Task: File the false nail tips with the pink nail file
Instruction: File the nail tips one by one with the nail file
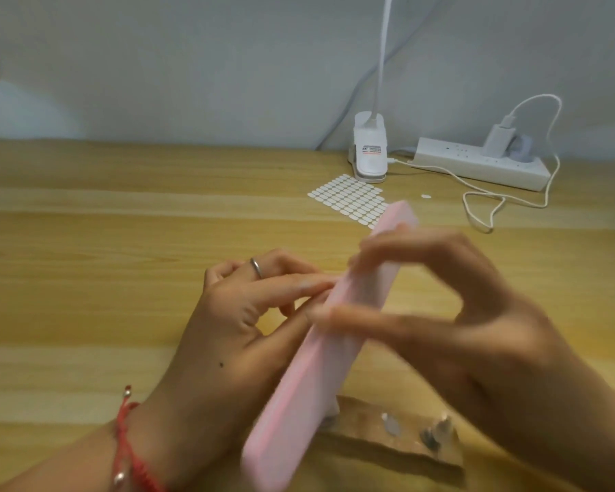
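Observation:
A long pink nail file [309, 378] runs diagonally from the lower middle up to the right. My right hand [451, 314] grips it near its upper half, thumb on the near side and fingers over the far side; the hand is motion-blurred. My left hand [249, 314], with a ring and a red bracelet, holds its fingertips against the file's left edge. Its thumb and forefinger seem to pinch something small there, too hidden and blurred to name. Several small false nail tips [430, 431] sit on a brown cardboard strip [387, 445] under the file.
On the wooden table [86, 243] lies a sheet of white oval adhesive tabs [348, 198]. Behind it stand a white clip lamp base [370, 150] and a white power strip [483, 165] with a charger and looping cable [483, 207].

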`<state>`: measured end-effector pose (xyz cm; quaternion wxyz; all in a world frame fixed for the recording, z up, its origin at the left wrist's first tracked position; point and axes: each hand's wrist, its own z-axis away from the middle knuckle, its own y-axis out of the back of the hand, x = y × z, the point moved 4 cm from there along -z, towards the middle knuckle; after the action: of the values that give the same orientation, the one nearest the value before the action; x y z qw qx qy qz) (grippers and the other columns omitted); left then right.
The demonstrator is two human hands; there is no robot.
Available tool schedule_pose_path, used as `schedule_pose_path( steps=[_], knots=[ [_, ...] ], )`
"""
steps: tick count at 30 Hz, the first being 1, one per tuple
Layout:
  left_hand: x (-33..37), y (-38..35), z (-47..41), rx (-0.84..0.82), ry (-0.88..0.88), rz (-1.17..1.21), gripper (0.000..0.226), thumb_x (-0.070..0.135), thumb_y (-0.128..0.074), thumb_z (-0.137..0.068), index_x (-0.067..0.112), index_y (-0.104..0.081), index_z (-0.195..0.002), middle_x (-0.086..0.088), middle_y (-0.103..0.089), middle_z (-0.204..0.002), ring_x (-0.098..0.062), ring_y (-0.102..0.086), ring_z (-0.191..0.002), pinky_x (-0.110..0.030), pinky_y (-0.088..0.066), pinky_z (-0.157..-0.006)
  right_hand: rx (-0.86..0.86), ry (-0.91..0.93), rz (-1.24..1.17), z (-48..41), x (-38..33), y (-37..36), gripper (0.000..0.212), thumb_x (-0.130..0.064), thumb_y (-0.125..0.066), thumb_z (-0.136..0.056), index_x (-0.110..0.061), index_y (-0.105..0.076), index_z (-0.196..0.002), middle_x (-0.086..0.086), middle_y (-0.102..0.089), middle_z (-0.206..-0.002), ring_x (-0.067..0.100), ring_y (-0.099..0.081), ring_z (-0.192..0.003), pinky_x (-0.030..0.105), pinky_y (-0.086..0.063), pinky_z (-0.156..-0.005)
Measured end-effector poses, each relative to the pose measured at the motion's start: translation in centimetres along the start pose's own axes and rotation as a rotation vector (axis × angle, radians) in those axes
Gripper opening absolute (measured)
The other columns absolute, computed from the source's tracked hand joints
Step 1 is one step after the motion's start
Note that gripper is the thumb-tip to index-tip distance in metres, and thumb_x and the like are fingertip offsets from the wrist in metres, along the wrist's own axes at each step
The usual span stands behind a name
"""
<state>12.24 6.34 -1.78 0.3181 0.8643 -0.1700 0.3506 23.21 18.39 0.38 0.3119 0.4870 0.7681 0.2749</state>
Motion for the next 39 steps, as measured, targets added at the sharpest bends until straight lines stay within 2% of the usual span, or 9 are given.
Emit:
schedule_pose_path(
  steps=[5, 12, 18, 20, 21, 22, 27, 35, 39],
  knots=[
    [-1.0, -0.1, -0.1, -0.005, 0.081, 0.144, 0.023, 0.043, -0.059, -0.079, 0.038, -0.072, -0.097, 0.009, -0.067, -0.087, -0.011, -0.063, -0.083, -0.024, -0.044, -0.083, 0.090, -0.256, 0.135, 0.6, 5.0, 2.1, 0.035, -0.019, -0.063, -0.094, -0.026, -0.055, -0.127, 0.009, -0.055, -0.116, 0.028, -0.055, -0.112, 0.050, -0.049, -0.099],
    [-1.4, -0.5, -0.5, -0.103, 0.187, 0.364, 0.021, 0.038, -0.071, -0.076, 0.027, -0.077, -0.093, 0.013, -0.070, -0.086, 0.002, -0.064, -0.079, -0.009, -0.046, -0.068, 0.057, -0.020, 0.005, 1.0, 1.6, -0.5, 0.041, 0.002, -0.063, -0.088, -0.027, -0.071, -0.115, 0.012, -0.051, -0.116, 0.026, -0.051, -0.128, 0.034, -0.043, -0.106],
    [-1.7, -0.5, -0.6, -0.175, 0.284, 0.467, 0.020, 0.034, -0.072, -0.073, 0.023, -0.080, -0.088, 0.015, -0.068, -0.072, 0.003, -0.059, -0.069, -0.005, -0.040, -0.062, 0.079, -0.238, 0.087, 0.2, 4.5, 0.6, 0.034, -0.010, -0.075, -0.082, -0.018, -0.068, -0.115, 0.005, -0.057, -0.107, 0.021, -0.059, -0.117, 0.022, -0.044, -0.102],
    [-1.8, -0.5, -0.5, -0.184, 0.325, 0.513, 0.019, 0.032, -0.074, -0.072, 0.020, -0.080, -0.085, 0.015, -0.063, -0.067, 0.002, -0.056, -0.062, -0.005, -0.039, -0.056, -0.223, -0.354, 0.110, 0.2, 4.5, 0.2, 0.077, -0.032, -0.094, -0.060, -0.011, -0.063, -0.127, -0.011, -0.057, -0.057, -0.008, -0.063, -0.098, 0.001, -0.041, -0.080],
    [-1.8, -0.5, -0.5, -0.188, 0.347, 0.529, 0.019, 0.033, -0.074, -0.071, 0.019, -0.080, -0.084, 0.013, -0.061, -0.066, -0.001, -0.054, -0.061, -0.007, -0.040, -0.056, -0.272, -0.401, -0.031, 0.9, 5.9, -0.5, 0.094, -0.033, -0.095, -0.054, -0.009, -0.054, -0.136, 0.024, -0.047, -0.092, -0.017, -0.062, -0.087, -0.002, -0.039, -0.076],
    [-1.8, -0.6, -0.5, -0.192, 0.357, 0.531, 0.020, 0.034, -0.072, -0.072, 0.019, -0.080, -0.084, 0.012, -0.059, -0.065, -0.003, -0.051, -0.060, -0.008, -0.039, -0.055, -0.316, -0.411, -0.120, 0.7, 6.4, -0.3, 0.103, -0.033, -0.095, -0.054, -0.006, -0.047, -0.141, -0.060, -0.038, -0.068, -0.022, -0.059, -0.080, -0.001, -0.039, -0.076],
    [-1.7, -0.5, -0.6, -0.184, 0.352, 0.503, 0.022, 0.036, -0.072, -0.069, 0.022, -0.080, -0.084, 0.012, -0.057, -0.062, -0.003, -0.048, -0.059, -0.007, -0.037, -0.054, 0.185, -0.116, 0.197, 1.0, 2.1, 1.8, 0.040, 0.008, -0.065, -0.083, -0.018, -0.067, -0.114, 0.014, -0.053, -0.118, 0.025, -0.054, -0.122, 0.033, -0.040, -0.110],
    [-1.3, -0.6, -0.6, -0.193, 0.373, 0.540, 0.018, 0.037, -0.073, -0.066, 0.021, -0.079, -0.071, 0.011, -0.058, -0.061, 0.000, -0.049, -0.057, -0.005, -0.036, -0.053, 0.272, -0.190, 0.111, 0.8, 3.8, 2.0, 0.040, 0.002, -0.067, -0.089, -0.027, -0.064, -0.117, 0.011, -0.055, -0.119, 0.022, -0.055, -0.121, 0.032, -0.042, -0.107],
    [-1.9, -0.6, -0.5, -0.181, 0.402, 0.546, 0.019, 0.033, -0.074, -0.067, 0.019, -0.080, -0.078, 0.010, -0.058, -0.064, -0.006, -0.051, -0.066, -0.010, -0.040, -0.058, -0.047, -0.121, -0.006, -0.5, 2.8, -1.0, 0.044, -0.028, -0.061, -0.094, -0.062, -0.053, -0.120, -0.004, -0.066, -0.113, -0.002, -0.051, -0.125, 0.031, -0.023, -0.118]
  ],
)
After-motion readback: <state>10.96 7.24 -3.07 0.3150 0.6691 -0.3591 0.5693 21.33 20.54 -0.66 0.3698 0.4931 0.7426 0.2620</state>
